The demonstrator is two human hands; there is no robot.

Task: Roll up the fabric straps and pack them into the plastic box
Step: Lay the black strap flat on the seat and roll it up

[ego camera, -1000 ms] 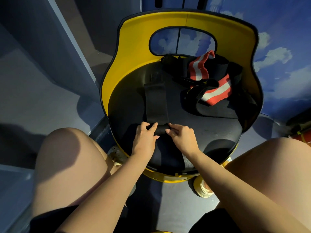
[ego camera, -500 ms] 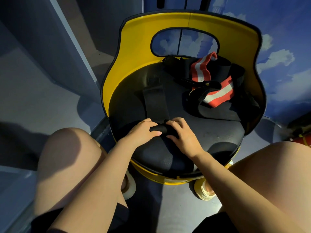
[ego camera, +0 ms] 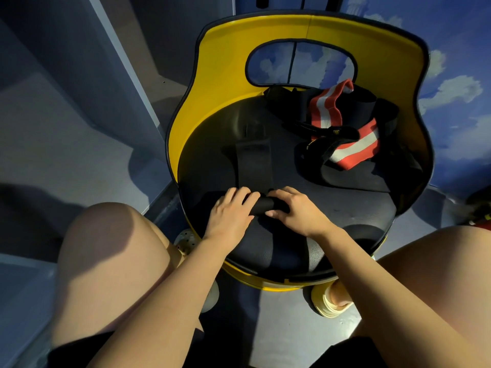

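Gripping black strap roll [ego camera: 261, 205] two-handed

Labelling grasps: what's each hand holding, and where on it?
Both hold the black fabric strap at its rolled-up near end: left hand grips the roll's left part, right hand its right part.

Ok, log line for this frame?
step: rolling | left hand + right hand: grip black strap roll | red-white straps: unrolled on chair seat

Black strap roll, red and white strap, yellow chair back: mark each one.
black strap roll [ego camera: 263, 207], head view, on the rolled middle showing between the hands.
red and white strap [ego camera: 354, 151], head view, on its white stripe.
yellow chair back [ego camera: 223, 83], head view, on its left inner face.
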